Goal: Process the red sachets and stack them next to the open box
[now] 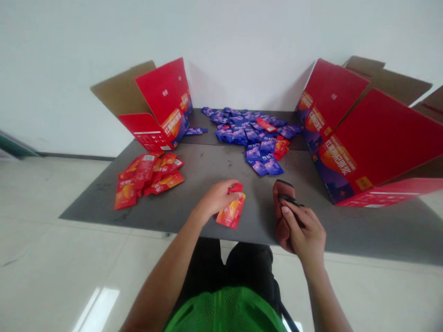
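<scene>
- Left hand (218,200), wrist turned inward, fingers pinching a red-orange sachet (231,211) over a grey table (204,184)
- Right hand (306,230), fingers curled around a dark-edged reddish item (284,216), its kind hard to make out
- Red sachets (148,177) lie left; purple sachets (256,138) lie ahead

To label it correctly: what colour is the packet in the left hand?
The packet is red with an orange-yellow patch; the head view shows it best.
</scene>
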The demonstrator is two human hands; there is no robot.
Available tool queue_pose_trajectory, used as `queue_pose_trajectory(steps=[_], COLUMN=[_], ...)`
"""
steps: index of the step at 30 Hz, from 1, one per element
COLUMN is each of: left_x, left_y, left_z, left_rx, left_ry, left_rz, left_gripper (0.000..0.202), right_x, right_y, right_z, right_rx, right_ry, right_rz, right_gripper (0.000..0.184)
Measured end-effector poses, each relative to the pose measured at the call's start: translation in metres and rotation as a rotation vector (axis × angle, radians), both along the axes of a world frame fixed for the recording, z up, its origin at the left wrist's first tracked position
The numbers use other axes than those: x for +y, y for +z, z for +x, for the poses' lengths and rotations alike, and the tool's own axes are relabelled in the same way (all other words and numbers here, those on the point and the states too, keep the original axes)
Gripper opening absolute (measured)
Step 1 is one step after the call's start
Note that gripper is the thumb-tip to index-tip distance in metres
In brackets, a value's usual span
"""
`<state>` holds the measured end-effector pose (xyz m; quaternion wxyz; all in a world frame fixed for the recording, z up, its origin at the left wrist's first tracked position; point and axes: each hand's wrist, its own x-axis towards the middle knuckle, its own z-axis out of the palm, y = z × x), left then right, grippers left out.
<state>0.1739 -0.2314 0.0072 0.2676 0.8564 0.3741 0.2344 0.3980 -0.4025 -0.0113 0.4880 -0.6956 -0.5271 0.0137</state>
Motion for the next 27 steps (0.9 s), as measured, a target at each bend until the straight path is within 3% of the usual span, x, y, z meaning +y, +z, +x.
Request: queue_pose_trajectory(steps=[4,7,9,13,18,23,27], left_x=[-0.021,-0.040,-0.050,-0.066,-0.094,-0.118,-0.124], left_y=[0.036,0.049,0.043,0.014,-0.007,-0.020,-0.037], left_z=[-0.011,-0.027,-0.039,-0.058,-0.070,-0.064,-0.056], left_rx=[-0.283,-0.348,-0.246,0.048,0.171,0.182,0.136], left_ry=[-0.013,-0.061,-0.116,-0.192,-0.165,-0.160,-0.169], left_rz=[-0.062,0.022,0.114,0.235,0.384,0.522,0.604], left_gripper=[0.026,0.007,0.008,0.009,0.032,0.038,0.034], right_x=[-0.001,-0.001,-0.001,-0.001,0.003,0.030,0.061], right_y=[0.000,0.001,0.001,0.000,0.005,0.040,0.064], right_z=[0.001,0.001,0.000,-0.001,0.006,0.006,-0.021], right_rx=[0.008,0.018,0.023,0.008,-0.029,-0.122,-0.231], right_ry=[0.003,0.007,0.010,0.014,0.113,0.255,0.472], right_rz=[0.004,0.001,-0.006,-0.027,-0.104,-0.107,-0.063], right_gripper=[0.030,0.031,0.032,0.032,0.030,0.028,0.030])
